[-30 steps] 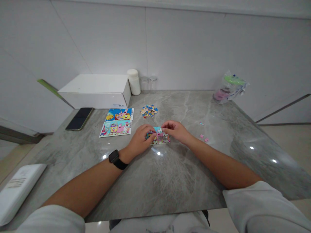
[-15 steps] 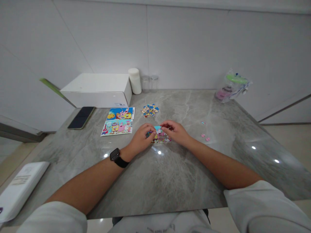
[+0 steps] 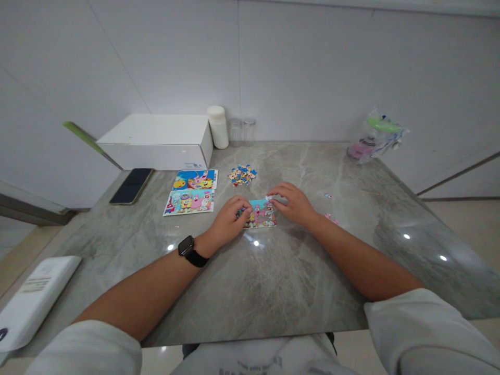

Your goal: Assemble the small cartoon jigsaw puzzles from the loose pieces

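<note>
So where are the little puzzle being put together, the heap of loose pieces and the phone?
Small puzzle (image 3: 261, 216): head view, its pink middle between the hands.
Loose pieces (image 3: 242, 175): head view, centre of the heap.
Phone (image 3: 132, 185): head view, middle of its dark screen.

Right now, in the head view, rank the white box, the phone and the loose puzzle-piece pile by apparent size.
1. white box
2. phone
3. puzzle-piece pile

The box sits farther back, so its lead is safe.
</note>
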Available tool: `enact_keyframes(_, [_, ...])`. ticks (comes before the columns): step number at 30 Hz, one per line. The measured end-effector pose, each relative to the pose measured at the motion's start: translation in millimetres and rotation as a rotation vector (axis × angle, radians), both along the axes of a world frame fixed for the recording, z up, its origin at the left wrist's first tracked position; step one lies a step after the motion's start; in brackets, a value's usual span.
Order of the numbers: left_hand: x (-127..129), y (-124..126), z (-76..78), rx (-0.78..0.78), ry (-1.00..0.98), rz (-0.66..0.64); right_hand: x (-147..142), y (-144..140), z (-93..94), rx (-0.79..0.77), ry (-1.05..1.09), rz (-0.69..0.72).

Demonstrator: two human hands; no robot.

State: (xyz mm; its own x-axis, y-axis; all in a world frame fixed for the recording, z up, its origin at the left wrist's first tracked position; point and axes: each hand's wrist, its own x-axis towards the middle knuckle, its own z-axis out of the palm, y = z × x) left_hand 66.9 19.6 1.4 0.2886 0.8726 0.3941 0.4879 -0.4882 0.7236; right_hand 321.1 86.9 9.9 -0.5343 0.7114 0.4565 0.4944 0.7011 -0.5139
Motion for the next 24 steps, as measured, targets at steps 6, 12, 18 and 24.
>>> enact_keyframes(6, [-3, 2, -3.9, 0.021, 0.041, -0.015, 13, 13, -8.2, -0.014, 0.005, -0.081])
enact_keyframes(12, [-3, 1, -4.6, 0.032, 0.067, -0.015, 10, 14, -17.5, -0.04, -0.062, -0.054])
enact_keyframes(18, [-4, 2, -5.9, 0.03, 0.091, -0.018, 11, 16, -19.9, -0.049, -0.073, -0.054])
enact_keyframes(24, [-6, 3, -8.5, 0.036, 0.094, -0.013, 10, 16, -20.5, -0.069, -0.074, -0.05])
